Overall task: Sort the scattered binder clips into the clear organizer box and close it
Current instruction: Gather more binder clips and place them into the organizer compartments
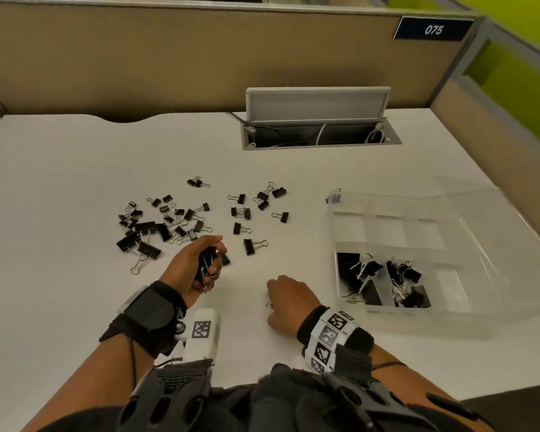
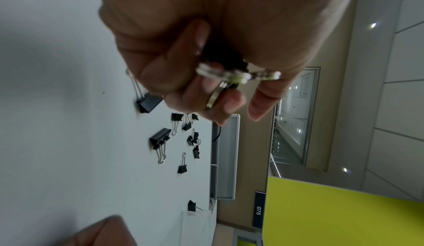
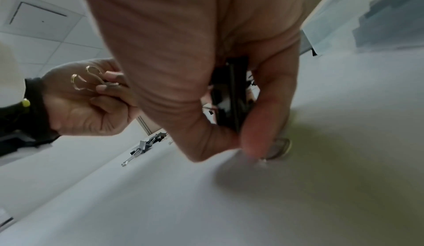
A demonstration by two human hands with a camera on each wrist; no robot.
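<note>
Right now my left hand [image 1: 197, 266] curls round several clips [image 1: 207, 260] — batching them, I reckon. Right hand [image 1: 289, 302] pinches black clips [image 3: 231, 94], left of the open organizer box [image 1: 449, 307]; loose clips [image 1: 156, 226] lie further left.

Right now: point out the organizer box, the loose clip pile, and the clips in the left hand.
organizer box [image 1: 349, 210]: head view, bare far-left wall.
clip pile [image 1: 156, 229]: head view, large clip mid-pile.
held clips [image 1: 207, 255]: head view, black body between the fingers.

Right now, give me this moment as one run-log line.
left hand: grips binder clips | right hand: grips binder clip at table | organizer box: open, partly filled | scattered clips: remain
</note>
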